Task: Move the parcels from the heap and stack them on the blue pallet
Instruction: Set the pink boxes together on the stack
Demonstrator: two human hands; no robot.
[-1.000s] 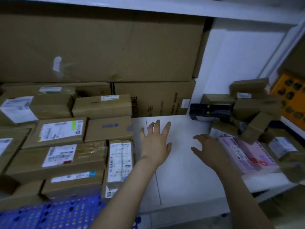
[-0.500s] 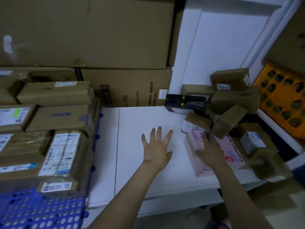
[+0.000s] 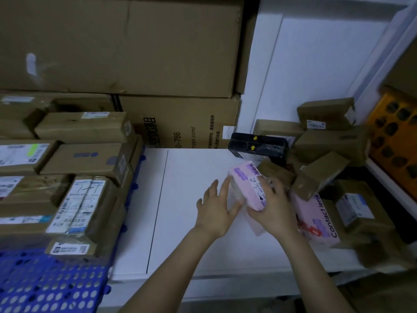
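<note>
We count two hands on one parcel. The right hand (image 3: 273, 204) curls its fingers over the top of a pink rectangular box in clear plastic wrap (image 3: 244, 184), with the thumb under its near end. The left hand (image 3: 216, 211) lies with straight fingers flat against the box's left side. The box is tilted, far end up, at the left edge of the heap. We cannot tell whether its near end touches the surface.

A second pink box printed "Contact lens" (image 3: 316, 220) lies flat just right of the right hand. One black box with yellow arrows (image 3: 259, 145) sits behind. Crowding around them we count at least six brown cardboard parcels (image 3: 331, 143), one leaning tilted (image 3: 320, 175) right beside the right hand.

On the left, at least seven brown labelled parcels (image 3: 85, 159) are stacked on the blue perforated plastic pallet (image 3: 45, 283). Two large cardboard cartons (image 3: 126, 46) stand behind them. An orange perforated crate (image 3: 397, 143) leans at the far right.

The heap rests on a white flat board (image 3: 191, 188) with a thin dark seam, against a white wall (image 3: 316, 64). The light is dim.
</note>
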